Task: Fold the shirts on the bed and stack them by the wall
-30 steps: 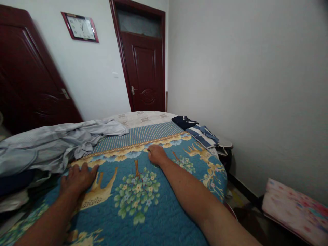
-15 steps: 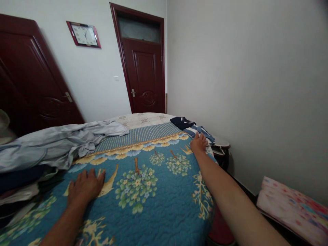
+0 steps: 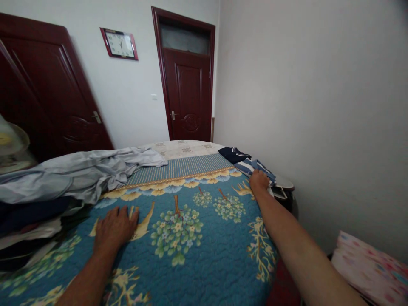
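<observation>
A teal quilted cover (image 3: 216, 250) printed with trees and deer lies over a table-like surface. My left hand (image 3: 117, 225) rests on it, palm down with fingers spread, over a yellow deer print and holding nothing. At the cover's right edge, my right hand (image 3: 259, 180) has its fingers drawn together, against the near side of a blue-and-white striped garment (image 3: 251, 165). What its fingers hold, if anything, is hidden. Just behind lies a folded navy garment (image 3: 234, 154) with white trim.
A rumpled pale grey garment (image 3: 95, 170) lies at the left, above a pile of dark and white clothes (image 3: 32, 231). Beyond is a patterned white covering (image 3: 188, 148). A dark stand (image 3: 283, 195) and a pink floral box-like item (image 3: 366, 263) are on the right. Two dark red doors (image 3: 188, 85) stand behind.
The view has turned slightly left, so everything sits farther right. My right hand's fingers have drawn closer together. My left hand stays flat on the cover.
</observation>
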The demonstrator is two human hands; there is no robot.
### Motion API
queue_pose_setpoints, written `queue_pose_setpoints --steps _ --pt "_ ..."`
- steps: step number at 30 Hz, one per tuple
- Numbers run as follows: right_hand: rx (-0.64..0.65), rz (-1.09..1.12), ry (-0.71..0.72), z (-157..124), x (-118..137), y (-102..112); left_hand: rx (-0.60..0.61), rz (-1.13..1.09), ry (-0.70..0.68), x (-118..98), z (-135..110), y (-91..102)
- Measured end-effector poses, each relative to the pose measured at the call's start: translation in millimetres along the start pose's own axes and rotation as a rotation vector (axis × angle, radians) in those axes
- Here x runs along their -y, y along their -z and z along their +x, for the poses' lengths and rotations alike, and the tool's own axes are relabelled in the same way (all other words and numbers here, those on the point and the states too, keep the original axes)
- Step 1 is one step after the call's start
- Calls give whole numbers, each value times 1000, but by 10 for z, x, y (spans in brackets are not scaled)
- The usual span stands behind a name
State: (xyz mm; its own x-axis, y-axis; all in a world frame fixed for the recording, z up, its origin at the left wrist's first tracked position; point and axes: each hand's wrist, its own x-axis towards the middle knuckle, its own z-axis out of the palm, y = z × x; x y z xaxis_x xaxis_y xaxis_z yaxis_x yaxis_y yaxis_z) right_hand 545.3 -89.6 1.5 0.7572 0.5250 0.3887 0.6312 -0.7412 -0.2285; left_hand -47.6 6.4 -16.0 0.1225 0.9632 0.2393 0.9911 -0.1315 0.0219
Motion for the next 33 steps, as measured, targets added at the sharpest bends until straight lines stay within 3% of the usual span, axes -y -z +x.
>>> queue_pose_setpoints --steps 4,8,10,13,15,18,22,26,29,31,33 --pt "2 72 56 -140 -57 74 -13 -33 30 2 12 -14" --pt "0 178 227 -363 82 157 -28 -85 20 33 65 -69" --pt "-15 280 407 -500 244 183 -29 -156 12 33 94 -87" --pt "-18 517 851 -715 521 180 -107 -344 -3 -17 95 -65" --pt "-17 575 1005 -844 670 147 -176 -485 7 -84 54 -11" --pt "33 521 905 -988 803 67 -163 -653 35 -226 -36 104" --pt "277 520 729 -1068 964 20 -64 -861 41 -504 -89 216" --pt "463 677 478 -1104 1306 72 183 -1212 112 -894 -46 233" --pt "527 900 345 -1218 1597 110 344 -1496 163 -1121 -16 239" --pt "582 1180 274 -1348 1739 149 421 -1606 181 -1164 -18 263" --pt "742 1485 257 -1487 1824 209 517 -1697 212 -1123 -43 306"
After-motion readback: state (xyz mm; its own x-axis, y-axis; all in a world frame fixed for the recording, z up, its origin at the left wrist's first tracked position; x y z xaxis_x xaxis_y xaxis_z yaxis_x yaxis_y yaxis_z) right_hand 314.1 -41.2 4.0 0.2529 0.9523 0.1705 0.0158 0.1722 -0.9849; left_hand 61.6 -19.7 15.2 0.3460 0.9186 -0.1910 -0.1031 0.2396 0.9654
